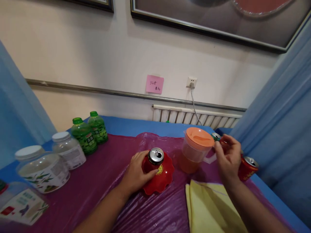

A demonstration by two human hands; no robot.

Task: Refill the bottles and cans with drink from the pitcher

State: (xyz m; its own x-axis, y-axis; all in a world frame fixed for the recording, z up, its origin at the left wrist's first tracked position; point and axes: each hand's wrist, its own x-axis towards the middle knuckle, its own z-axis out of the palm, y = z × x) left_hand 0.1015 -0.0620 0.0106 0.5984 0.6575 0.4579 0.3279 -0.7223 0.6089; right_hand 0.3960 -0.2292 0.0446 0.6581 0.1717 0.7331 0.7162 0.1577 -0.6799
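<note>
My left hand (137,171) is wrapped round a red drink can (152,161) with a black-rimmed silver top and an opened mouth. The can stands upright over a red scalloped dish (165,176) with a yellow emblem. My right hand (229,157) is raised beside the handle of a clear pitcher (190,158), its fingers loosely curled and the thumb apart. The pitcher has an orange lid (199,137) and amber liquid inside. Behind that hand, partly hidden, are a green-topped can (215,136) and something red. A red-and-gold can (248,166) stands to its right.
Two green bottles (85,137), two white-lidded clear jars (43,171) and another labelled container (23,204) line the left side. A folded yellow cloth (209,207) lies at front right on the purple plastic sheet (102,181). Blue curtains (286,129) hang on both sides.
</note>
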